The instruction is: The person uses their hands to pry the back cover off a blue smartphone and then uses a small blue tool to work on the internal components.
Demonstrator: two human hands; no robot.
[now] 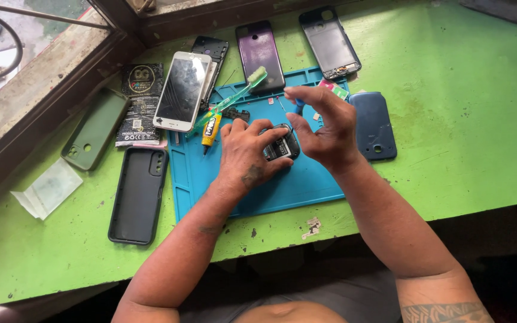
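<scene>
At centre frame our left hand point(248, 157) pins the small phone point(281, 146) to the blue mat point(282, 188), so our right hand point(324, 128), pinching a blue-handled tool point(298, 106), should work gently.

Two hands work at the centre: the left hand point(243, 157) and the right hand point(324, 128). Three phone cases lie toward nine o'clock and three o'clock: olive point(94, 128), black point(139, 194) and dark blue point(373, 124). Toward twelve o'clock lie one white smartphone point(182, 91), three bare phone shells point(329, 42), one toothbrush point(234, 96) and one glue tube point(210, 130).
</scene>
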